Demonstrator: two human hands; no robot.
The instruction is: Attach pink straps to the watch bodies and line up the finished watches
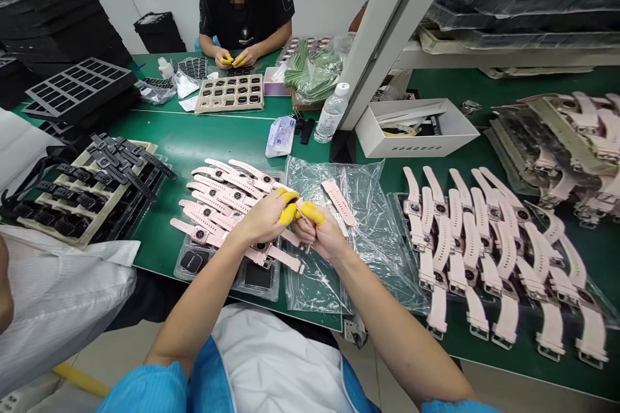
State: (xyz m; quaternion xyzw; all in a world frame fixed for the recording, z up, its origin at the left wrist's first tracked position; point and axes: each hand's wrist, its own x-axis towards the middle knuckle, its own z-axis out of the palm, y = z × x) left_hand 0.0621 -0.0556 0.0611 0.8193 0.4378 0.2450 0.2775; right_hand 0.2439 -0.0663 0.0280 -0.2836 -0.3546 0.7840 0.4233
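Note:
My left hand (272,211) and my right hand (320,230) meet above the plastic bags, yellow finger cots on the fingertips. Between them they pinch a pale pink watch strap (299,206), mostly hidden by the fingers; whether a watch case is attached I cannot tell. Just right of my hands, a loose pink strap piece (339,202) lies on a clear plastic bag (372,226). To the left, pink-strapped watches (207,211) lie in rows over a clear tray (242,279), some dark square watch faces showing in its near slots.
Many pink-strapped watches (469,239) spread over the right side. Black watches (87,184) fill a tray at left. Beyond are a water bottle (332,113), a white box (416,129) and a slanting post (378,32). A co-worker (247,6) sits opposite.

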